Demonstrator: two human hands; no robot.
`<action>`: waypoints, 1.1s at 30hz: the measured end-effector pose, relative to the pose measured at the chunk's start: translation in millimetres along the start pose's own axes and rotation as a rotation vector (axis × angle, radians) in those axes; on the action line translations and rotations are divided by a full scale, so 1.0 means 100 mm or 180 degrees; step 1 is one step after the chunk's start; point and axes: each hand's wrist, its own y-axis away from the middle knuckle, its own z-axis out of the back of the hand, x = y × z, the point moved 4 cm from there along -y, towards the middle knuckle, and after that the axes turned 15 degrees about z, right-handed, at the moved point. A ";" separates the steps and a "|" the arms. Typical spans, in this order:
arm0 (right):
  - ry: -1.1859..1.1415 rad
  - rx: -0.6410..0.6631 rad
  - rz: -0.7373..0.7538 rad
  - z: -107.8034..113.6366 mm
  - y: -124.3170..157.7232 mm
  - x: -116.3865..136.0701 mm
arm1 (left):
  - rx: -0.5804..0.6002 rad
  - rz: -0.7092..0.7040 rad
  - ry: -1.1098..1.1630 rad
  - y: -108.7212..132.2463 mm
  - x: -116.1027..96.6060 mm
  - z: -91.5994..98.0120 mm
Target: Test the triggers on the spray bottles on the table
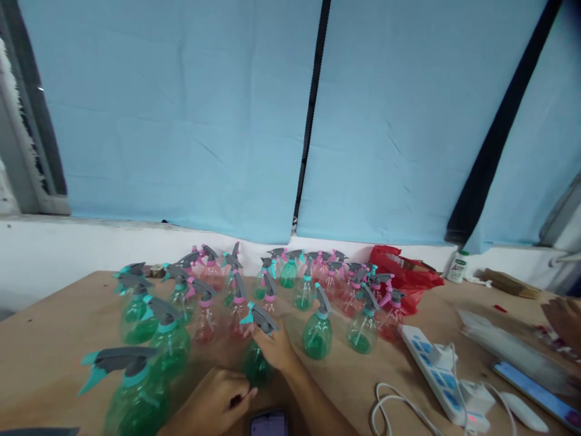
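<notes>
My right hand [275, 346] is wrapped around the neck of a green spray bottle [256, 366] with a grey and turquoise trigger head. The bottle stands close in front of me. Just left of its base, my left hand [216, 396] is curled closed, thumb toward the bottle; whatever its fingers hold, if anything, is hidden. At the near left stands a large green spray bottle [136, 399], with another green spray bottle [170, 345] behind it. To the right of my right hand are two more, a green spray bottle [316, 336] and a paler green spray bottle [362, 332].
Several pink spray bottles [205, 321] stand among green ones toward the wall. A red plastic bag [403, 281] lies behind. At right are a power strip [431, 369], a white cable [385, 399] and a phone [535, 390]. Another person's hand [563, 321] shows at the right edge.
</notes>
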 end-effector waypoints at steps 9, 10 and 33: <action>0.0154 -0.0195 -0.0091 -0.01 0.07 -0.01 | -0.0067 -0.0010 0.0057 0.02 0.01 0.01; 0.0170 -0.0214 -0.0109 -0.01 0.09 -0.01 | -0.0062 0.0007 0.0061 0.01 0.02 0.00; 0.2289 -0.0890 0.0165 0.41 0.58 0.23 | -0.0083 0.0200 0.0196 0.04 0.10 -0.07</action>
